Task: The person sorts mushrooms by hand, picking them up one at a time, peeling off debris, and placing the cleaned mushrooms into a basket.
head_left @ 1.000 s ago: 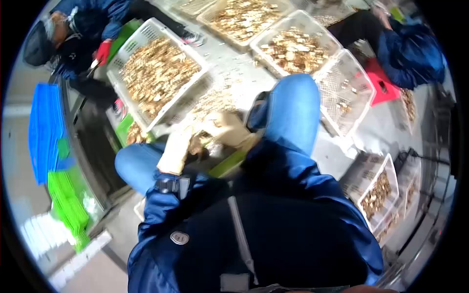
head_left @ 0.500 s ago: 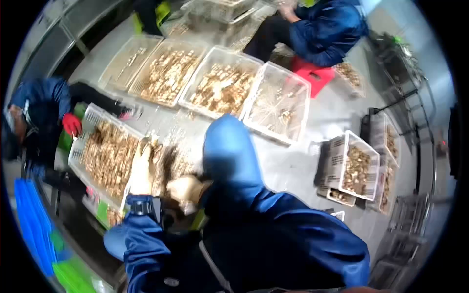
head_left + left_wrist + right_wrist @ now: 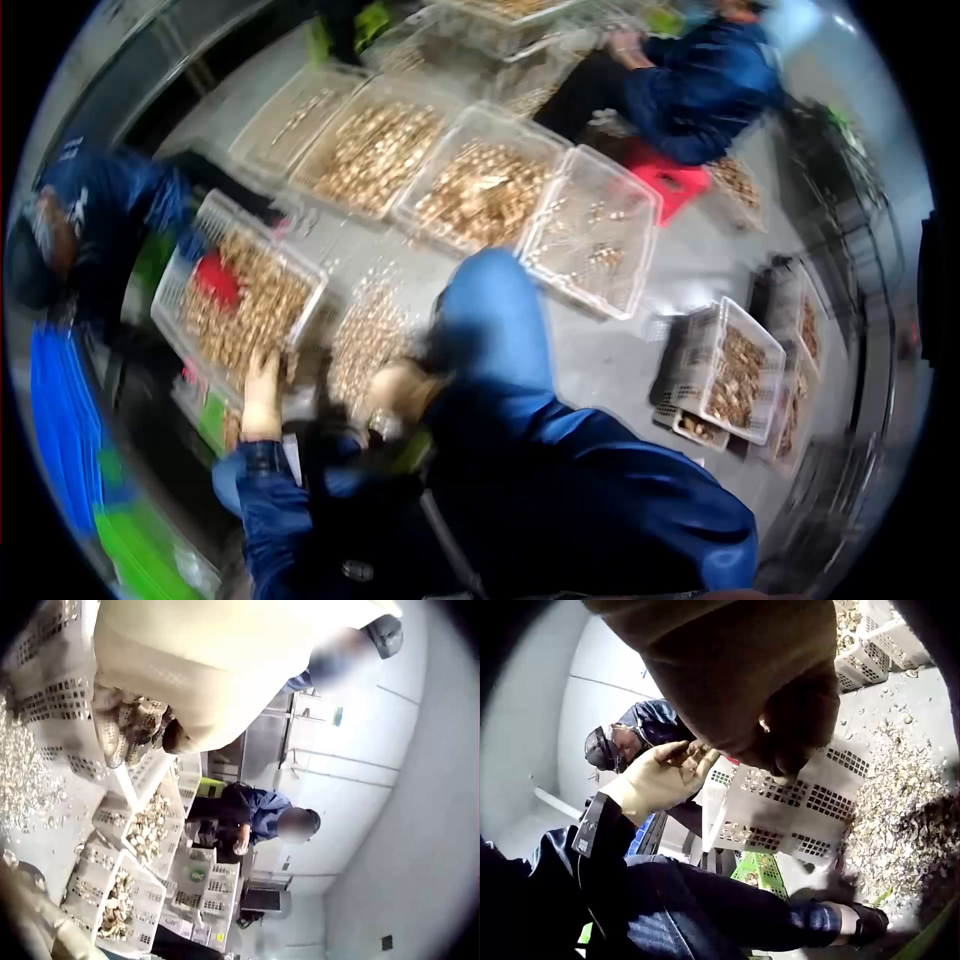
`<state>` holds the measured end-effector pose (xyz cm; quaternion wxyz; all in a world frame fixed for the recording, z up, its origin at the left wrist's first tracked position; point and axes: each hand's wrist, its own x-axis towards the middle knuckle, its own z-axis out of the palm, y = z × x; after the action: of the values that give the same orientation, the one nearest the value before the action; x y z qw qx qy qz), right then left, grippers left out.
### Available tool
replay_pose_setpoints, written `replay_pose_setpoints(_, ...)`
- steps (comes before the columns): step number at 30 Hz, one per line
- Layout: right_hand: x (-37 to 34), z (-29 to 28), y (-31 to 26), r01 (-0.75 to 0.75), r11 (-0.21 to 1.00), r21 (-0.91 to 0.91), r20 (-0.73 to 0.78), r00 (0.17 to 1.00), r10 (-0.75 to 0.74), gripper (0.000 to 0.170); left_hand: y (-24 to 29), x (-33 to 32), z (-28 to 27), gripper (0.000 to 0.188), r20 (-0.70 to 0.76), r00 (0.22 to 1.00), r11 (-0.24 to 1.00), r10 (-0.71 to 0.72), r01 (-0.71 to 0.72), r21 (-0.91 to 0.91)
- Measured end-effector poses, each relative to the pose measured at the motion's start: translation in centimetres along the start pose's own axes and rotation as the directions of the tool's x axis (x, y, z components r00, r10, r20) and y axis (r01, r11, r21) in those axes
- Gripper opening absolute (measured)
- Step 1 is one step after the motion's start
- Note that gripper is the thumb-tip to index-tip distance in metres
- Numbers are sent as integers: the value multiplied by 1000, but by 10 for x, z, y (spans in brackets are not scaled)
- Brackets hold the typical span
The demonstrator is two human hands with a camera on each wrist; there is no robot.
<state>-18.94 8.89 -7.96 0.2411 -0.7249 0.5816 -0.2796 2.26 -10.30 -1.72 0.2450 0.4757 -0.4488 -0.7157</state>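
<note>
My gloved left hand (image 3: pixel 263 395) reaches over the near edge of a white perforated crate (image 3: pixel 312 305) heaped with brown mushroom-like pieces (image 3: pixel 250 315). In the left wrist view, its stained fingers bend about a dark brown mushroom (image 3: pixel 174 739), partly hidden by the cream glove. My gloved right hand (image 3: pixel 397 388) is low in front of my lap, beside the pile of pale scraps (image 3: pixel 370 340). From the right wrist its fingers look curled in shadow, with a small pale bit (image 3: pixel 763 724) at them; I cannot tell what they hold.
Across the crate a person's red glove (image 3: pixel 215 280) is among the pieces. More filled crates (image 3: pixel 405 215) line the floor ahead, beside a sparsely filled crate (image 3: pixel 590 245). A person sits at a red stool (image 3: pixel 670 185). Stacked crates (image 3: pixel 735 375) stand at right.
My view has swung round. My left hand has moved from near my right hand at my lap to the crate at left. The red-gloved hand has moved into that crate.
</note>
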Motion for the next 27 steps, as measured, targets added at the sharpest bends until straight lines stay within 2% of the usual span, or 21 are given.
replay_pose_setpoints(1, 7, -13, -13, -36, 977, -212, 106, 993, 60, 18, 2, -3, -15, 30, -57, 998, 999, 9, -11, -41)
replay_pose_setpoints(2, 10, -7, -7, -125, 989, -79, 23, 992, 127, 20, 5, -5, -29, 31, -107, 994, 996, 14, -23, -85)
replay_pose_setpoints(3, 9, -8, -1, 137, 964, -227, 272, 960, -73, 20, 9, -8, -40, 31, -151, 988, 991, 18, -37, -125)
replay_pose_setpoints(5, 20, -38, -34, -268, 957, -109, 249, 925, 288, 20, 12, -10, -57, 33, -227, 974, 983, 25, -65, -172)
replay_pose_setpoints(6, 16, -24, -23, -231, 962, -143, 218, 941, 259, 21, 11, -11, -62, 33, -254, 967, 983, 26, -70, -168)
replay_pose_setpoints(7, 22, -37, -37, -301, 941, -154, 223, 917, 330, 19, 11, -4, -68, 32, -273, 962, 988, 20, -61, -140)
replay_pose_setpoints(9, 26, -41, -42, -310, 941, -132, 198, 922, 332, 20, 10, 9, -74, 31, -328, 945, 1000, 3, -9, -16)
replay_pose_setpoints(12, 24, -37, -41, -299, 954, -24, 218, 930, 297, 22, 32, 19, -52, 29, -255, 966, 990, -44, 76, 118)
replay_pose_setpoints(15, 27, -44, -52, -287, 956, 54, 244, 933, 266, 22, 20, 66, -59, 28, -160, 983, 928, -90, 141, 344)
replay_pose_setpoints(16, 25, -36, -48, -264, 960, 97, 214, 947, 239, 19, 16, 80, -59, 29, -101, 995, 827, 15, 44, 560)
replay_pose_setpoints(17, 26, -35, -48, -254, 960, 115, 212, 951, 226, 19, 9, 104, -61, 29, -103, 994, 823, -28, 81, 563)
replay_pose_setpoints(19, 29, -39, -49, -234, 960, 152, 208, 957, 200, 18, 8, 128, -59, 30, -52, 999, 585, -3, 44, 810)
replay_pose_setpoints(20, 33, -41, -51, -256, 952, 165, 231, 949, 215, 19, 3, 152, -61, 30, -124, 987, 498, -99, 157, 853)
replay_pose_setpoints(21, 36, -43, -53, -253, 954, 158, 239, 948, 212, 19, -19, 177, -80, 30, 41, 997, 521, -66, -1, 853)
replay_pose_setpoints(22, 38, -46, -55, -251, 956, 151, 246, 946, 210, 19, -12, 176, -65, 31, 61, 989, 567, -134, 26, 823)
replay_pose_setpoints(24, 39, -44, -56, -278, 943, 183, 254, 940, 228, 20, -3, 182, -49, 33, 333, 924, 469, -186, -214, 857)
replay_pose_setpoints(25, 40, -45, -54, -280, 938, 204, 256, 940, 225, 20, 5, 187, -32, 36, 312, 890, 21, -332, -323, 946)
replay_pose_setpoints(27, 45, -51, -57, -248, 939, 239, 249, 950, 188, 18, -1, 189, -30, 40, 168, 919, 77, -358, -151, 986)
